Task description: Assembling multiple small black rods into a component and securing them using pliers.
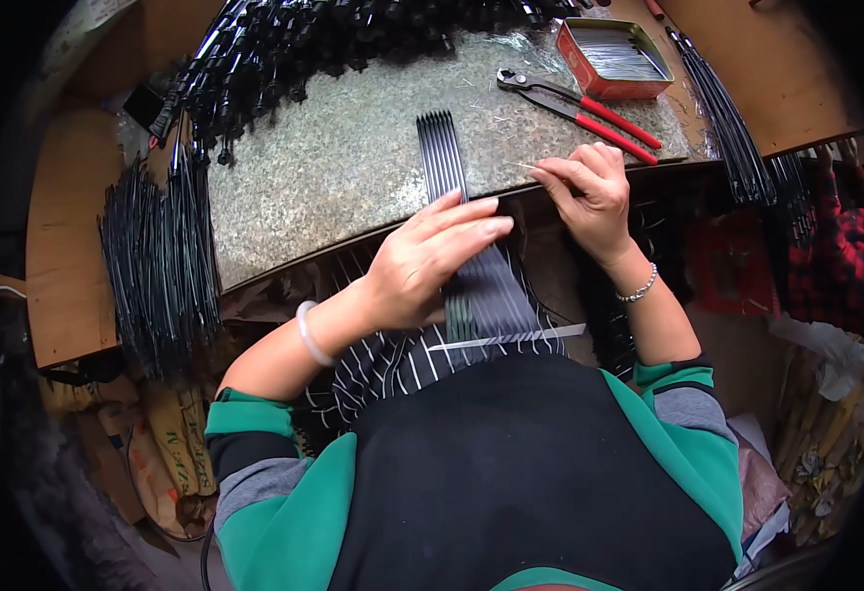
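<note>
A flat row of slim dark rods (442, 158) lies side by side from the worktop down over its front edge to my lap. My left hand (432, 251) rests across the row with its fingers stretched out; its thumb is hidden. Below that hand the rods fan out, some looking greenish, and a thin white strip (511, 339) crosses their lower end. My right hand (589, 192) is to the right of the row, above the worktop's front edge. Its thumb and forefinger are closed on a short thin wire (522, 164) that points left.
Red-handled pincers (579, 110) lie right on the speckled worktop (323, 167), below a red tin (617, 84) of thin silvery wires. Dark rods are heaped at the back (353, 34), hang at the left (161, 256) and lie at the right (722, 113). Red-black checked cloth (835, 266) shows at far right.
</note>
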Demonstrator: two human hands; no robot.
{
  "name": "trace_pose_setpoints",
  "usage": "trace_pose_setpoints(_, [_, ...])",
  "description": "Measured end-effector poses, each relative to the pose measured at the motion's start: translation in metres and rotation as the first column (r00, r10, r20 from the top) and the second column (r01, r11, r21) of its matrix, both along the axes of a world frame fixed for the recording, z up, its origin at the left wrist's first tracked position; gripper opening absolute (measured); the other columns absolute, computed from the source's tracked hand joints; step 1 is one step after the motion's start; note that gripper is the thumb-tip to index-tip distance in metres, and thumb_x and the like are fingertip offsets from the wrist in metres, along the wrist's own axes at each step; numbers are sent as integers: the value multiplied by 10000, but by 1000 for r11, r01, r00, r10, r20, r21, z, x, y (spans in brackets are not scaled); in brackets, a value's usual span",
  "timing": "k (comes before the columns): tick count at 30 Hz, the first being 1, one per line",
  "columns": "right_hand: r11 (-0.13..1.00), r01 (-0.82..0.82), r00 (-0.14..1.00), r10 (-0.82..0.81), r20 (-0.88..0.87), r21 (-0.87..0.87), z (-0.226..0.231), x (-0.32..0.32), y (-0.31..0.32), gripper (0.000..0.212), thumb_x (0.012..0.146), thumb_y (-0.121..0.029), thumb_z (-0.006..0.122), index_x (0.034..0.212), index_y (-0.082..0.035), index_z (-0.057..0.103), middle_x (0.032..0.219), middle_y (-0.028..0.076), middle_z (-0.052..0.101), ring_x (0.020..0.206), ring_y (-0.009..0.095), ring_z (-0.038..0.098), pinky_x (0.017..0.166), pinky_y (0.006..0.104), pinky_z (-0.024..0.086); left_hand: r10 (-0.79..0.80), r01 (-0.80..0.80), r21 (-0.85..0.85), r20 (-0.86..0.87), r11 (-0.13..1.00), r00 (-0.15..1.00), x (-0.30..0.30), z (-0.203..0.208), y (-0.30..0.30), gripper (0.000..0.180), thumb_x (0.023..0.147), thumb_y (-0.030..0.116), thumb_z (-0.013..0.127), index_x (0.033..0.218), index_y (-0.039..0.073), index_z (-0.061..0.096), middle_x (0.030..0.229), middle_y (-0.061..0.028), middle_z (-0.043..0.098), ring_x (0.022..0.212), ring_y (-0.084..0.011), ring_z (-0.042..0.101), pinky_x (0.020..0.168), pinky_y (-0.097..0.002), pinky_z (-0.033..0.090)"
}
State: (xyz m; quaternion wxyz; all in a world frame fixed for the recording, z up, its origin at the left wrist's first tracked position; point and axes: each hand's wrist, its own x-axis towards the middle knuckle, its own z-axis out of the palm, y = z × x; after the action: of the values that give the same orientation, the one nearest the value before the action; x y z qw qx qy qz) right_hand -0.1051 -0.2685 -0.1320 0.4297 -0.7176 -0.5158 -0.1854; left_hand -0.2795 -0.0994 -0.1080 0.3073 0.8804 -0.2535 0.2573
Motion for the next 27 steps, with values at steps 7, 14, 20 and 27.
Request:
trace_pose_setpoints(7, [998, -11, 996, 17, 91, -64, -13, -20, 3, 200, 698, -69, 703, 891, -112, 675, 646, -3, 473, 640, 177, 450, 679, 308, 328, -170, 153, -122, -146, 981, 974, -48, 33, 19, 731, 613, 400, 784, 1174, 7, 527, 1084, -251, 588, 1072, -402, 552, 935, -524, 406])
trace_pose_setpoints(14, [994, 37, 991, -24, 132, -100, -20, -27, 6, 280, 715, -50, 660, 985, -126, 665, 663, -13, 460, 665, 174, 447, 730, 325, 311, -94, 90, -29, -214, 996, 972, -50, 23, 26, 621, 645, 418, 702, 1081, -13, 606, 1161, -245, 555, 1134, -384, 514, 968, -503, 389])
trace_pose_setpoints(20, [992, 63, 989, -48, 137, -107, -21, -31, 9, 277, 718, -51, 656, 984, -129, 665, 664, -14, 463, 665, 169, 447, 744, 326, 301, -83, 97, 52, -232, 994, 969, -52, 21, 33, 603, 669, 412, 673, 1082, -20, 598, 1127, -241, 576, 1112, -368, 537, 968, -497, 393])
trace_pose_setpoints(27, [993, 63, 991, -51, 123, -97, -22, -32, 10, 269, 722, -46, 653, 978, -127, 667, 662, -17, 461, 665, 162, 444, 752, 321, 293, -83, 85, -2, -235, 996, 969, -53, 18, 33, 603, 665, 412, 674, 1078, -20, 599, 1138, -245, 569, 1121, -374, 527, 968, -501, 391])
